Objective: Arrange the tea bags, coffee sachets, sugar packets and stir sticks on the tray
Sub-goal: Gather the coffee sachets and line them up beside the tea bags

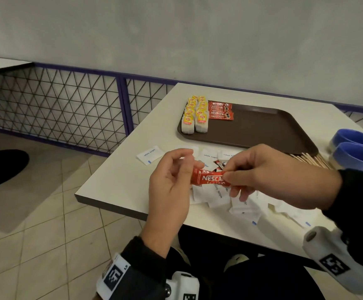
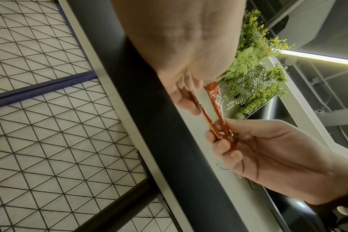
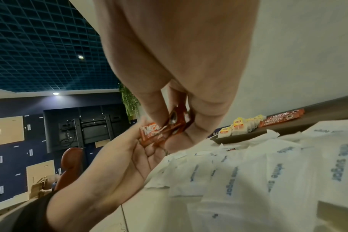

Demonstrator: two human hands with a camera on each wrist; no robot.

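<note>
Status: tea bags (image 1: 194,114) and most Nescafé sachets (image 1: 221,110) are lined up at the far-left end of the brown tray (image 1: 262,128). My left hand (image 1: 169,180) and right hand (image 1: 269,169) each pinch one end of the red coffee sachets (image 1: 208,179), approx. two, held above the table. Remaining: white sugar packets (image 1: 217,194) and stir sticks (image 1: 310,159), all off-tray.

Your head camera is looking forward and down from above at the table (image 1: 120,182), with the brown tray (image 1: 262,128) farther off by the wall. Your left wrist camera is sitting low, beside the table edge, looking up very close along your left hand (image 2: 181,51). Your right wrist camera is looking close along your right hand (image 3: 181,62), sideways over the table. All three are sharing the red coffee sachet (image 1: 206,179).
</note>
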